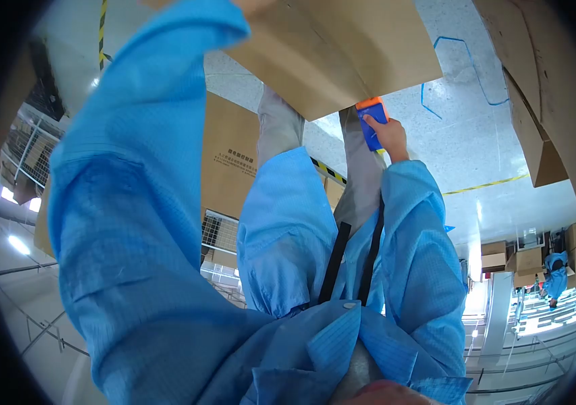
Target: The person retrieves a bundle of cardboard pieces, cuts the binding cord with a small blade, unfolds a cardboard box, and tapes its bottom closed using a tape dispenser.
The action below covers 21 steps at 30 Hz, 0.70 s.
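My right hand (pixel 392 138) is closed around a blue and orange handheld tool (pixel 372 125). The tool's orange end touches or nearly touches the lower edge of a large brown cardboard sheet or box panel (pixel 342 50). At the top edge of the view, only a bit of skin of my left hand (pixel 257 7) shows past its blue sleeve, beside the same cardboard. Its fingers are cut off by the frame. Both my arms wear loose blue sleeves, and my legs show between them.
A printed cardboard box (pixel 227 145) stands behind my legs at centre-left. Large cardboard panels (pixel 551 88) rise on the right. Blue strapping (pixel 467 50) lies on the floor. Another person in blue (pixel 556 273) is far off at the right, near stacked boxes (pixel 527 262).
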Each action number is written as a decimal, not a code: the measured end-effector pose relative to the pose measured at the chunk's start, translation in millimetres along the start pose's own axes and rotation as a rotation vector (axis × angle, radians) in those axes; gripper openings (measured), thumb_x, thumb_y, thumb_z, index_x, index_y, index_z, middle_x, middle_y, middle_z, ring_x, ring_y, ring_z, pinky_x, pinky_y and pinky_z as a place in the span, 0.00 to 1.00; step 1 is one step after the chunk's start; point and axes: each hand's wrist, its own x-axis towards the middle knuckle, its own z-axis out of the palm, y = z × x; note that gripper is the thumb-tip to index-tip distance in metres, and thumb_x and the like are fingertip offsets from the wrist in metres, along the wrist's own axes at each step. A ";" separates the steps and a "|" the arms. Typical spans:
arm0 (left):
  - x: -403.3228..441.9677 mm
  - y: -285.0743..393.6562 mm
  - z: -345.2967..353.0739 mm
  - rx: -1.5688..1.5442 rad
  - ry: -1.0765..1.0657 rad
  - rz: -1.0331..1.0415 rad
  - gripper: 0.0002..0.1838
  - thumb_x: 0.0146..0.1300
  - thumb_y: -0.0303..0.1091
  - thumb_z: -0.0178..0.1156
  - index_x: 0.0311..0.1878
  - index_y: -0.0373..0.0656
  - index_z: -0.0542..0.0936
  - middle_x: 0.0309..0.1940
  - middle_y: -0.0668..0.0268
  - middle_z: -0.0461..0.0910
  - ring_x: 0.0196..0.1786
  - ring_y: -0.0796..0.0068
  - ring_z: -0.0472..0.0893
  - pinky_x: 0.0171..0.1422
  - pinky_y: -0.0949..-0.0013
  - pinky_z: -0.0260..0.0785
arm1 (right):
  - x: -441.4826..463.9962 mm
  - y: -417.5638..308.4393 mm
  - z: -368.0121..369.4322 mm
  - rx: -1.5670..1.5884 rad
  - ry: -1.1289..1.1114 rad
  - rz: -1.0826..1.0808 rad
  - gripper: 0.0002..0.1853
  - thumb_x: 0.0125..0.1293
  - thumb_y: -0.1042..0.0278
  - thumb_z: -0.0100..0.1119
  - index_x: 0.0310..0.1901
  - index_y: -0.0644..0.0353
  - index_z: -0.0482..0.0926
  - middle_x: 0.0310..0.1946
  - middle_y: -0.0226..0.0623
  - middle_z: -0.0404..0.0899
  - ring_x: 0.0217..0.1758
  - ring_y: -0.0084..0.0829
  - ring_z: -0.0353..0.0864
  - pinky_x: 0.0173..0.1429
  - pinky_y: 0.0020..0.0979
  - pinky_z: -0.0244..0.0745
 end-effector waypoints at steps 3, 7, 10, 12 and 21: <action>-1.7 137.6 51.9 -0.220 -0.100 0.316 0.31 0.56 0.31 0.54 0.66 0.44 0.65 0.69 0.61 0.59 0.73 0.63 0.55 0.76 0.61 0.46 | -8.5 -17.0 -7.5 -0.024 -0.015 0.071 0.39 0.45 0.30 0.61 0.37 0.68 0.83 0.34 0.52 0.82 0.41 0.46 0.83 0.46 0.39 0.75; -3.9 248.7 147.1 -0.274 -0.201 0.255 0.23 0.64 0.33 0.44 0.63 0.40 0.69 0.63 0.53 0.67 0.66 0.61 0.66 0.71 0.60 0.57 | -2.1 -13.6 10.2 0.048 0.003 0.148 0.40 0.45 0.29 0.60 0.38 0.68 0.83 0.38 0.54 0.82 0.45 0.48 0.82 0.48 0.40 0.75; 9.6 270.6 157.8 -0.504 -0.545 0.014 0.23 0.64 0.34 0.45 0.62 0.40 0.69 0.62 0.53 0.68 0.66 0.61 0.67 0.70 0.61 0.58 | -9.1 -23.1 7.9 0.060 0.020 0.226 0.41 0.45 0.29 0.60 0.41 0.68 0.82 0.42 0.54 0.81 0.48 0.46 0.81 0.50 0.39 0.74; 11.9 275.2 161.0 -0.556 -0.628 -0.072 0.23 0.64 0.34 0.46 0.62 0.40 0.70 0.61 0.53 0.69 0.65 0.61 0.68 0.69 0.61 0.59 | -17.3 -27.7 1.5 0.115 -0.031 0.246 0.42 0.46 0.29 0.60 0.44 0.68 0.81 0.44 0.54 0.81 0.50 0.46 0.81 0.52 0.38 0.74; 27.9 288.5 158.9 -0.632 -0.721 -0.198 0.22 0.63 0.35 0.48 0.60 0.41 0.72 0.58 0.53 0.72 0.62 0.61 0.71 0.67 0.61 0.62 | -9.4 -34.0 5.3 0.146 0.036 0.300 0.40 0.49 0.32 0.58 0.45 0.69 0.81 0.45 0.54 0.80 0.52 0.46 0.79 0.53 0.39 0.73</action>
